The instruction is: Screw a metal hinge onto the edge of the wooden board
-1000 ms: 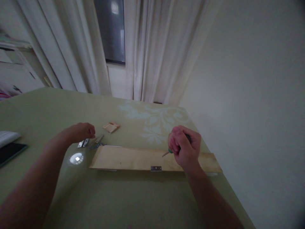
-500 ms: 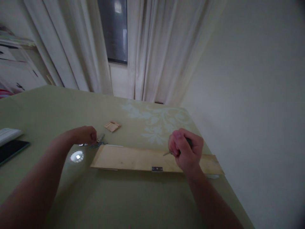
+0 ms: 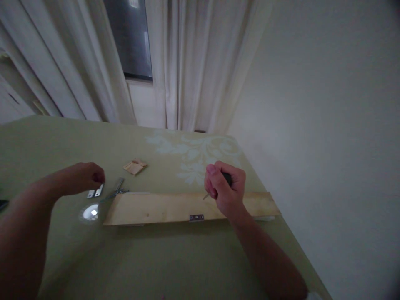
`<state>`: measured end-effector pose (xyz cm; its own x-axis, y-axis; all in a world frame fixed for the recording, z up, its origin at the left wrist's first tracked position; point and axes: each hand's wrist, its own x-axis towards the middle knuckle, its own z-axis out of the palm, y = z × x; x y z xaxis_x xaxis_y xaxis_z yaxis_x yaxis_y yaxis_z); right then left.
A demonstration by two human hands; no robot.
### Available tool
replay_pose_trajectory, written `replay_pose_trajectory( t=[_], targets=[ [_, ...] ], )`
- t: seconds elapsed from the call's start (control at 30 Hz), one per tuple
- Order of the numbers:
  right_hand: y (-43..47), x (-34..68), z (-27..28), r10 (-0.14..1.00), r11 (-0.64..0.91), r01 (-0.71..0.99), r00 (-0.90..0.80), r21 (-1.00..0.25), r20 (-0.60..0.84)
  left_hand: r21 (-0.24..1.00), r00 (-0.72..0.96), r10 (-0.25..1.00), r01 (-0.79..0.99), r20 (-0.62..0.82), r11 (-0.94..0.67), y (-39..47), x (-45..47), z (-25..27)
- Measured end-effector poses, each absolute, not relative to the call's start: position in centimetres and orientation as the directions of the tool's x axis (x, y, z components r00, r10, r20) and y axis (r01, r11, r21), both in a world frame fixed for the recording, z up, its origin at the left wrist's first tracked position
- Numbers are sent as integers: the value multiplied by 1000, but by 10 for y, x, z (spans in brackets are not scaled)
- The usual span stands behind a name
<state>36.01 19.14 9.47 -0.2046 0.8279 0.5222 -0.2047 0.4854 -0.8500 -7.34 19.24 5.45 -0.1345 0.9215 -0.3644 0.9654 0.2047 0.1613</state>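
Note:
My right hand (image 3: 225,187) is wrapped round the dark handle of a screwdriver (image 3: 206,196), whose metal shaft points down and left over a long pale wooden board (image 3: 168,205). A small metal hinge-like plate (image 3: 196,217) with screw holes sits at the board's near edge. My left hand (image 3: 89,177) is off the board's left end, its fingers closed; what they hold, if anything, is hidden. Just below those fingers lie shiny metal plates (image 3: 94,192). Between that hand and the board is a cluster of metal pieces (image 3: 117,189), too blurred to name.
A small, flat wooden piece (image 3: 135,166) lies beyond the board. Near the left hand is a round, clear, shiny object (image 3: 90,212). A dark device (image 3: 3,204) shows at the left edge. A wall (image 3: 328,146) borders the green table (image 3: 162,258) on the right; curtains (image 3: 200,62) hang behind.
The view has swung to the right. My left hand has moved left, away from the metal cluster, uncovering the shiny plates. My right hand still holds the screwdriver above the board.

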Motion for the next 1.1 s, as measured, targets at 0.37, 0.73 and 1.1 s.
replay_pose_trajectory(
  t=[0.37, 0.73, 1.1],
  targets=[
    [187, 356, 98, 840, 456, -167, -244, -874, 484, 606, 332, 939, 730, 93, -318, 167, 55, 90],
    [188, 355, 107, 844, 428, -153, -284, -891, 454, 668, 502, 809, 492, 306, -558, 156, 164, 25],
    [183, 355, 114, 809, 459, -171, -324, -872, 490, 695, 568, 758, 403, 320, -596, 147, 184, 11]
  ],
)
